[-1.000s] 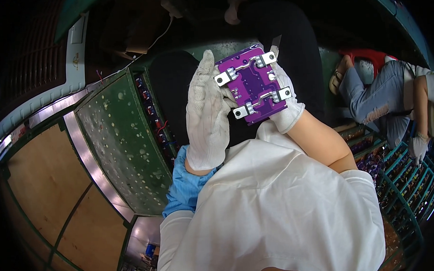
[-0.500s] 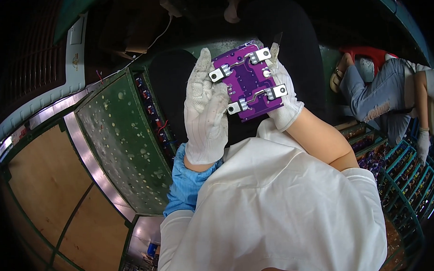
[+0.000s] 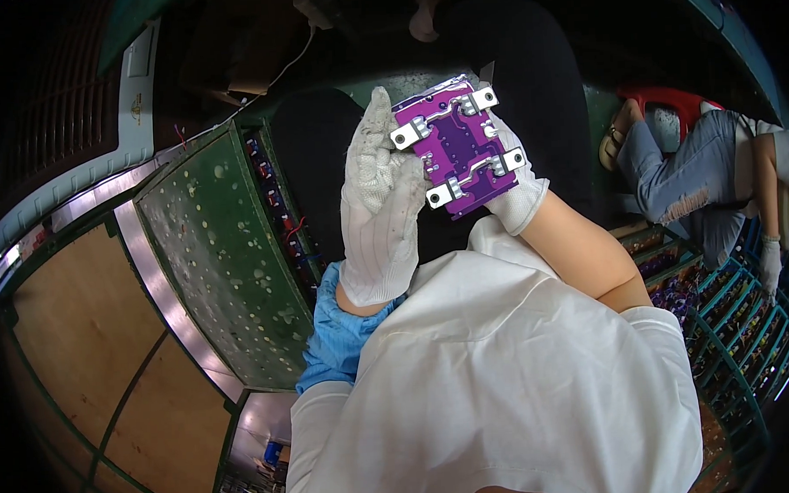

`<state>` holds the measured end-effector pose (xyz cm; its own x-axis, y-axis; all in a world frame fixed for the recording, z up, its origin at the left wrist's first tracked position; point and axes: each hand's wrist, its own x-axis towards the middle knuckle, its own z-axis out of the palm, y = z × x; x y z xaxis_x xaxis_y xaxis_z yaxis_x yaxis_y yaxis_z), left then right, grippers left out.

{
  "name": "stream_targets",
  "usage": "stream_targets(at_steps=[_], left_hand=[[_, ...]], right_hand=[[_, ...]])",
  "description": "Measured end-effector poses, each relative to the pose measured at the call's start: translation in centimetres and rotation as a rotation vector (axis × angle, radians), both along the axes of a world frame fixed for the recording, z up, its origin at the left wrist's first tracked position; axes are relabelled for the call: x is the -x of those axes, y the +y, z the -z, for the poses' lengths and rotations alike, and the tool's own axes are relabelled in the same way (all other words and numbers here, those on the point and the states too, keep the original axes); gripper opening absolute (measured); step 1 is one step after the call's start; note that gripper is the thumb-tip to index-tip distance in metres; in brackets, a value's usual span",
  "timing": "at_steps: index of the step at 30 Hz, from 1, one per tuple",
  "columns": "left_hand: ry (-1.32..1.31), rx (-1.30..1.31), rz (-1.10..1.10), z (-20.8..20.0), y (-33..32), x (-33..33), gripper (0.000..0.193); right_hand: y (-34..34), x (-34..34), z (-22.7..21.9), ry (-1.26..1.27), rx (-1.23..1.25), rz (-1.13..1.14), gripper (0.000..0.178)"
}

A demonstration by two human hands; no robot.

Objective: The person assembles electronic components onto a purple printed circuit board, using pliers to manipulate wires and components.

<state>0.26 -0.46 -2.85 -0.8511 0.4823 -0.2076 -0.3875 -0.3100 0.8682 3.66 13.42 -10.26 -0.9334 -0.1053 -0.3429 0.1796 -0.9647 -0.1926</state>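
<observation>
From where I stand, the purple circuit board (image 3: pixel 457 146) sits at upper centre of the frame, slanted, between two gloved hands. The right hand (image 3: pixel 520 194) holds its right edge — fingers largely hidden behind. The left hand (image 3: pixel 379 186) lies along the left edge, fingers partly bent — whether gripping, I cannot tell.

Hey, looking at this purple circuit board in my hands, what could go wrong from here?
The purple circuit board might slip: only hands are seen supporting it, the right hand at its right side. The thin, blade-like piece near its upper right corner could scratch it. A projecting metal tab might snag the gloved left hand, which is close to the board's left edge.
</observation>
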Motion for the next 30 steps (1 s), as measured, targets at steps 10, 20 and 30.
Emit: stream_targets(at_steps=[10,20,30], left_hand=[[0.05,0.03,0.001,0.3,-0.2,0.0,0.059],[-0.041,0.003,-0.021,0.3,-0.1,0.2,0.061],[-0.084,-0.053,0.013,0.5,-0.5,0.5,0.063]], right_hand=[[-0.1,0.0,0.1,-0.029,0.029,0.015,0.035],[-0.4,0.2,-0.6,-0.148,-0.163,0.009,0.049],[-0.7,0.4,-0.5,-0.183,-0.318,-0.006,0.047]])
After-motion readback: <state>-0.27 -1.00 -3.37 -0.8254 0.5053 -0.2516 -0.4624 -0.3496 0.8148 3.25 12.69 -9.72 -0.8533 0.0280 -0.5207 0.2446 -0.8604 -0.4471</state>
